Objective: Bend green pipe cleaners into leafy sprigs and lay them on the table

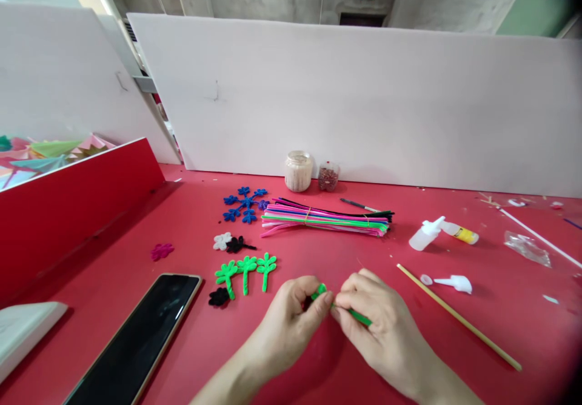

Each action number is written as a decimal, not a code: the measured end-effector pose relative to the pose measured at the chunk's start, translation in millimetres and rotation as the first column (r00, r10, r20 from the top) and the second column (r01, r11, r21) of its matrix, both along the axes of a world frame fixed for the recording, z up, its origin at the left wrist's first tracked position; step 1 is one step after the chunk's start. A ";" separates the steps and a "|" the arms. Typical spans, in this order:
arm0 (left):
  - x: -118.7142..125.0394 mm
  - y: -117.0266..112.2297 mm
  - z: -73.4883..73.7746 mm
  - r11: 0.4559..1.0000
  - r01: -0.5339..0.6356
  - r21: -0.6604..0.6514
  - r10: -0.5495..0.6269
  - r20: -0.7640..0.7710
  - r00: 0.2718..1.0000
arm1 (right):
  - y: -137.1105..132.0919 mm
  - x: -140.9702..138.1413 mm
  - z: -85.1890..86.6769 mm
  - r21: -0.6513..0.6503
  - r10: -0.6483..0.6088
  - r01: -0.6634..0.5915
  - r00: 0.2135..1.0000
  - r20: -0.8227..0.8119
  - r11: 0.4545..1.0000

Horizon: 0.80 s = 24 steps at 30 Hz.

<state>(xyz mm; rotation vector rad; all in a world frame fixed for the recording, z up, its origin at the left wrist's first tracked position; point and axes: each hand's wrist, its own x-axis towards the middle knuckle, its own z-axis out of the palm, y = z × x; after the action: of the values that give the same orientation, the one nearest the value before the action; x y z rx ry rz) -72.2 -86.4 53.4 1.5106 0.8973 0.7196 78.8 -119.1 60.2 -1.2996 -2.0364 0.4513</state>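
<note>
Low over the red table (pixel 318 253), both my hands pinch one green pipe cleaner (pixel 359 316). My left hand (pixel 291 323) is closed on its bent end. My right hand (pixel 377 320) is closed on the straight part that runs to the right under my fingers. Just left of my hands lie three finished green leaf shapes (pixel 246 270) and a small black piece (pixel 219 296). Behind them are a white and black flower (pixel 231 243) and a blue flower cluster (pixel 245 203).
A bundle of coloured pipe cleaners (pixel 325 219) lies mid-table, with two small jars (pixel 299 171) behind it. A glue bottle (pixel 443 231), a loose cap (pixel 454 282) and a long wooden stick (pixel 459 317) lie to the right. A phone (pixel 136 338) rests at front left beside a red board (pixel 77 202).
</note>
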 end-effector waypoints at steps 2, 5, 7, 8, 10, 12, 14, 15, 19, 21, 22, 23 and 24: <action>-5.4 1.2 6.5 0.993 0.106 0.054 -0.106 -0.004 0.994 | -1.5 1.2 3.4 -0.246 0.023 -0.086 0.968 -0.250 0.966; -11.7 2.3 15.4 0.970 0.222 0.094 -0.217 -0.054 0.975 | -5.5 -1.3 0.1 -0.525 -0.108 -0.325 0.765 -0.635 0.786; -14.0 2.3 19.8 0.963 0.250 0.103 -0.244 -0.064 0.968 | -8.9 -6.9 -6.6 -0.575 -0.270 -0.473 0.566 -0.779 0.668; -14.6 2.2 21.3 0.961 0.256 0.103 -0.251 -0.053 0.966 | -10.6 -10.6 -10.5 -0.570 -0.343 -0.529 0.469 -0.814 0.628; -15.1 2.5 22.7 0.961 0.257 0.101 -0.257 -0.012 0.966 | -13.3 -18.2 -18.1 -0.524 -0.444 -0.634 0.301 -0.844 0.568; -14.6 3.6 21.3 0.967 0.235 0.096 -0.239 0.036 0.970 | -14.0 -23.5 -23.9 -0.471 -0.498 -0.702 0.189 -0.846 0.534; -12.7 4.8 16.9 0.982 0.174 0.079 -0.180 0.077 0.981 | -12.5 -24.4 -26.7 -0.473 -0.502 -0.678 0.174 -0.847 0.564; -11.1 5.0 13.6 0.990 0.126 0.056 -0.131 0.100 0.986 | -11.0 -23.3 -27.1 -0.488 -0.487 -0.637 0.196 -0.851 0.597; -1.6 1.4 -2.9 0.982 -0.087 -0.168 0.132 0.279 0.951 | -4.4 -16.3 -26.1 -0.543 -0.444 -0.413 0.316 -0.838 0.731; 3.8 -2.1 -9.4 0.945 -0.175 -0.275 0.260 0.315 0.913 | -2.1 -15.0 -26.7 -0.543 -0.427 -0.336 0.362 -0.829 0.770; 6.1 -3.8 -11.3 0.937 -0.173 -0.303 0.273 0.326 0.905 | -1.4 -15.1 -27.3 -0.535 -0.413 -0.309 0.382 -0.827 0.786; 8.2 -5.1 -12.3 0.933 -0.172 -0.316 0.280 0.337 0.899 | -0.9 -15.6 -28.1 -0.523 -0.395 -0.287 0.401 -0.826 0.802; 9.8 -6.0 -12.5 0.932 -0.172 -0.320 0.284 0.345 0.895 | -0.7 -16.2 -28.9 -0.509 -0.375 -0.268 0.422 -0.825 0.818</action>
<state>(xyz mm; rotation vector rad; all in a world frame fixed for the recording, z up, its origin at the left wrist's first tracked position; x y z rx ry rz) -62.4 -92.4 40.8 0.9698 0.8396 0.9792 62.6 -119.8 31.2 -1.0149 -0.8712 1.4893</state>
